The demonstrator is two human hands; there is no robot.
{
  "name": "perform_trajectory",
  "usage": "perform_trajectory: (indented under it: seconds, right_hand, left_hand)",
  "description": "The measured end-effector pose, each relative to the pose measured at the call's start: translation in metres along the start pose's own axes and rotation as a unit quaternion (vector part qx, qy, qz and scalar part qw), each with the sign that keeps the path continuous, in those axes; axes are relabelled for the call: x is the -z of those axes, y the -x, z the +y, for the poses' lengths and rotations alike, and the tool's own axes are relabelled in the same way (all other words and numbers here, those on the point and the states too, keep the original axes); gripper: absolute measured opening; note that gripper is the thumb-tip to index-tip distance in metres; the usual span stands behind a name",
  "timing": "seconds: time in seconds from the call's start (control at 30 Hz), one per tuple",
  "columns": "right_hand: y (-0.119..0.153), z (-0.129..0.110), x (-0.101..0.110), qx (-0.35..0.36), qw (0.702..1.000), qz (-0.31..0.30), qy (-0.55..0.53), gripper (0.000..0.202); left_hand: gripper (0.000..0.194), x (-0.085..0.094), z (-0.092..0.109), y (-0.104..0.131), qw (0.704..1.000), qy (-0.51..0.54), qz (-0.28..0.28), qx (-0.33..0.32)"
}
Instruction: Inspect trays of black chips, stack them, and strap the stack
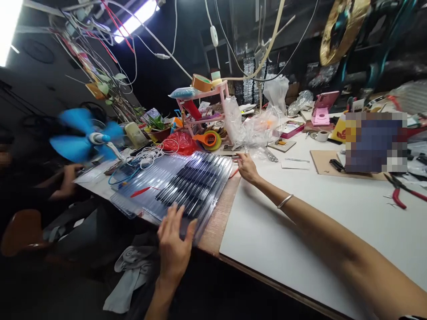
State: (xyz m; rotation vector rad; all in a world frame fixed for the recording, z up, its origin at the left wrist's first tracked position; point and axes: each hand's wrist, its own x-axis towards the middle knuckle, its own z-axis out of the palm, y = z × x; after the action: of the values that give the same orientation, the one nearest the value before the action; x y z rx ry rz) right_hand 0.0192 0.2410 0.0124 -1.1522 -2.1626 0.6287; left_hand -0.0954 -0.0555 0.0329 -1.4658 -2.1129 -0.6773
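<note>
My left hand (175,242) is at the near edge of a clear ribbed plastic tray (222,171), its fingers stretched out and thumb apart. The fingertips overlap the tray's edge in the view, and contact cannot be made out. Dark strips (187,189) lie in rows in the tray's grooves. Beyond the tray's far right corner, my right hand (247,168) has its fingers bent together around a thin, tool-like thing, too small to name. Something thin and red (234,173) shows just below those fingers. On the tray's left part lies a small red piece (140,192).
A spinning blue fan (98,138) and a person's arm (66,180) are at the left. Behind the tray are white cables (148,155), a red bag (180,143) and a pink rack (222,91). Red-handled pliers (396,195) lie on the white board (283,231) at right.
</note>
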Motion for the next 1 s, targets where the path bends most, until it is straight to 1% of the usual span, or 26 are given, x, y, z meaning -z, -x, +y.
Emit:
perform_trajectory:
  seconds: [0.07, 0.1, 0.13, 0.17, 0.2, 0.23, 0.27, 0.3, 0.33, 0.37, 0.4, 0.47, 0.53, 0.6, 0.67, 0.7, 0.73, 0.77, 0.8, 0.83, 0.87, 0.9, 0.93, 1.0]
  right_hand:
    - [-0.01, -0.007, 0.006, 0.017, 0.999, -0.017, -0.039, 0.035]
    - [-0.014, -0.012, 0.008, 0.023, 0.998, -0.033, -0.058, 0.033]
    - [-0.016, -0.016, 0.008, 0.024, 0.996, -0.048, -0.076, 0.031]
    - [-0.015, -0.021, 0.008, 0.019, 0.994, -0.062, -0.091, 0.029]
    - [-0.013, -0.025, 0.008, 0.008, 0.992, -0.071, -0.105, 0.027]
    - [-0.008, -0.028, 0.009, -0.008, 0.99, -0.078, -0.117, 0.027]
    - [-0.002, -0.031, 0.01, -0.027, 0.988, -0.083, -0.128, 0.028]
    - [0.006, -0.033, 0.011, -0.048, 0.985, -0.09, -0.141, 0.028]
    - [0.015, -0.034, 0.014, -0.069, 0.981, -0.1, -0.154, 0.029]
    - [0.024, -0.034, 0.018, -0.088, 0.974, -0.116, -0.171, 0.029]
    - [0.034, -0.033, 0.023, -0.105, 0.966, -0.137, -0.192, 0.03]
    - [0.056, -0.03, 0.037, -0.133, 0.943, -0.188, -0.242, 0.033]
    - [0.083, -0.023, 0.058, -0.153, 0.912, -0.242, -0.294, 0.038]
    - [0.116, -0.012, 0.084, -0.169, 0.878, -0.295, -0.336, 0.041]
    - [0.157, 0.004, 0.113, -0.182, 0.843, -0.348, -0.367, 0.041]
    - [0.18, 0.013, 0.128, -0.194, 0.822, -0.373, -0.384, 0.043]
    - [0.203, 0.023, 0.143, -0.224, 0.788, -0.394, -0.416, 0.044]
    - [0.225, 0.033, 0.157, -0.261, 0.769, -0.393, -0.431, 0.047]
    - [0.246, 0.044, 0.171, -0.295, 0.765, -0.37, -0.437, 0.051]
    - [0.266, 0.054, 0.182, -0.333, 0.768, -0.334, -0.434, 0.056]
    - [0.283, 0.065, 0.192, -0.36, 0.783, -0.285, -0.419, 0.061]
    - [0.298, 0.075, 0.201, -0.38, 0.803, -0.236, -0.394, 0.066]
    - [0.311, 0.084, 0.207, -0.391, 0.826, -0.19, -0.359, 0.069]
    - [0.33, 0.102, 0.215, -0.371, 0.885, -0.107, -0.26, 0.069]
  left_hand:
    - [0.045, 0.004, -0.015, 0.001, 0.992, 0.032, 0.064, 0.107]
    - [0.048, 0.005, -0.023, 0.0, 0.981, 0.048, 0.076, 0.171]
    - [0.052, 0.006, -0.031, -0.001, 0.966, 0.081, 0.067, 0.236]
    - [0.057, 0.006, -0.039, -0.003, 0.943, 0.136, 0.044, 0.3]
    - [0.063, 0.007, -0.045, -0.006, 0.91, 0.204, 0.015, 0.36]
    - [0.067, 0.009, -0.051, -0.008, 0.868, 0.277, -0.01, 0.411]
    - [0.07, 0.011, -0.056, -0.01, 0.824, 0.347, -0.02, 0.448]
    - [0.072, 0.015, -0.059, -0.012, 0.783, 0.405, -0.016, 0.472]
    - [0.072, 0.019, -0.061, -0.013, 0.75, 0.449, -0.005, 0.486]
    - [0.067, 0.024, -0.063, -0.013, 0.722, 0.48, 0.006, 0.499]
    - [0.059, 0.03, -0.064, -0.011, 0.698, 0.504, 0.011, 0.509]
    - [0.037, 0.042, -0.063, -0.003, 0.662, 0.534, 0.005, 0.527]
    - [0.025, 0.054, -0.059, 0.009, 0.64, 0.549, -0.007, 0.538]
    - [0.025, 0.067, -0.049, 0.022, 0.631, 0.558, -0.021, 0.539]
    - [0.03, 0.081, -0.033, 0.032, 0.627, 0.572, -0.059, 0.525]
    - [0.034, 0.086, -0.022, 0.034, 0.63, 0.578, -0.087, 0.512]
    - [0.038, 0.089, -0.011, 0.034, 0.636, 0.581, -0.115, 0.495]
    - [0.041, 0.09, 0.002, 0.032, 0.643, 0.582, -0.145, 0.477]
    - [0.044, 0.088, 0.015, 0.027, 0.649, 0.578, -0.175, 0.463]
    - [0.044, 0.082, 0.028, 0.022, 0.656, 0.572, -0.205, 0.447]
    - [0.044, 0.072, 0.041, 0.015, 0.665, 0.566, -0.239, 0.425]
    - [0.043, 0.059, 0.053, 0.009, 0.685, 0.552, -0.275, 0.388]
    - [0.043, 0.044, 0.065, 0.003, 0.713, 0.53, -0.31, 0.338]
    - [0.044, 0.013, 0.086, -0.006, 0.781, 0.458, -0.361, 0.224]
